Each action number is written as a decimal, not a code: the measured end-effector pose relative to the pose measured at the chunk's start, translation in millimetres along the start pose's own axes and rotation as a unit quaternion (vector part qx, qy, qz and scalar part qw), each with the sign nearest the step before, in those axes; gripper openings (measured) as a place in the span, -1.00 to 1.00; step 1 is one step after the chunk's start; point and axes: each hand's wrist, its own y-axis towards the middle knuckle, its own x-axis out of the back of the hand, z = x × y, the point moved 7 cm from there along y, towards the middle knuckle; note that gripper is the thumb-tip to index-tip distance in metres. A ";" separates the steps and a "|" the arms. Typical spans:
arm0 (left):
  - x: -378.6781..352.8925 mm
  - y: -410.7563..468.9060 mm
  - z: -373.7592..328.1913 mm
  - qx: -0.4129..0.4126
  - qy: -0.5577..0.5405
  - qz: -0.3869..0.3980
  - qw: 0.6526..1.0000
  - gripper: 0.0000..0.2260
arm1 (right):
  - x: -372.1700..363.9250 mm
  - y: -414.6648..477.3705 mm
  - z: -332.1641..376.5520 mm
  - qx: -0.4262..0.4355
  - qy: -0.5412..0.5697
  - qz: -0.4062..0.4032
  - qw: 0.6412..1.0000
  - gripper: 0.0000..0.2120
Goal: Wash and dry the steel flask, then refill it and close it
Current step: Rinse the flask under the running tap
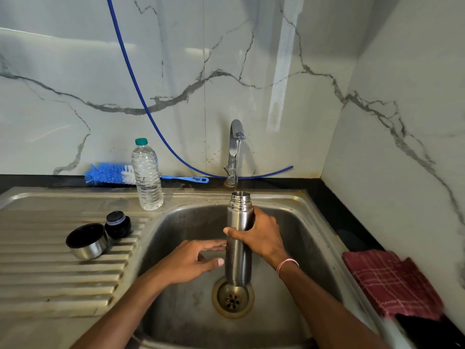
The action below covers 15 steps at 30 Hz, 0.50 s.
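The steel flask (pixel 238 258) stands upright over the sink basin, its mouth open under the tap (pixel 236 137), and a thin stream of water runs into it. My right hand (pixel 261 235) grips the flask's upper body. My left hand (pixel 193 260) is beside the flask at mid-height, fingers spread, its fingertips touching or nearly touching the steel. The flask's steel cup lid (pixel 86 241) and black stopper (pixel 117 224) lie on the ribbed drainboard to the left.
A plastic water bottle (pixel 146 175) with a green cap stands on the sink rim (pixel 191 195). Behind it lies a blue bottle brush (pixel 110 173). A red checked cloth (pixel 392 283) rests on the dark counter at right. A blue hose (pixel 141 96) hangs along the wall.
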 end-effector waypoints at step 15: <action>0.6 -2.1 4.2 0.021 -0.023 0.003 1.000 -0.51 | 42.2 -41.1 -13.8 0.009 -0.104 0.061 0.993 -0.23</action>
